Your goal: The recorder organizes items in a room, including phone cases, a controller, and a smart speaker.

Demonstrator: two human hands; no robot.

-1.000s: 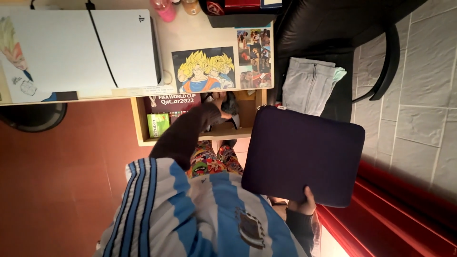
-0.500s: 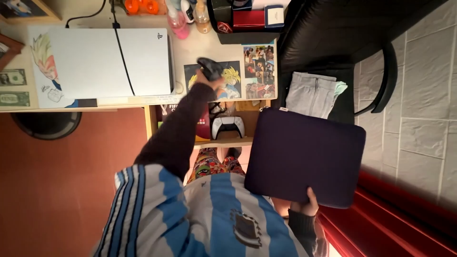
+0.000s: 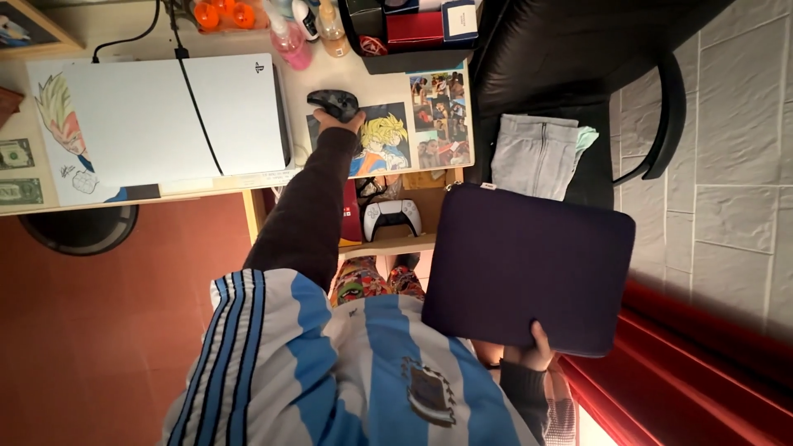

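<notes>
My left hand (image 3: 340, 124) reaches out over the desk top (image 3: 330, 74), shut on a black game controller (image 3: 333, 102) that rests just above a cartoon picture (image 3: 384, 142). My right hand (image 3: 529, 350) grips the lower edge of a dark purple padded sleeve (image 3: 529, 264), held flat in front of my body. A white game controller (image 3: 392, 218) lies on the wooden shelf (image 3: 388, 244) under the desk.
A flat white console (image 3: 165, 116) with a black cable lies on the desk, beside bottles (image 3: 293, 37) and a photo collage (image 3: 438, 120). Grey clothing (image 3: 537, 153) lies on a black chair (image 3: 578, 49). A red edge (image 3: 661, 372) runs along the lower right.
My left hand came up out of the shelf with the black controller and moved it onto the desk top by the cartoon picture. The sleeve stays in my right hand.
</notes>
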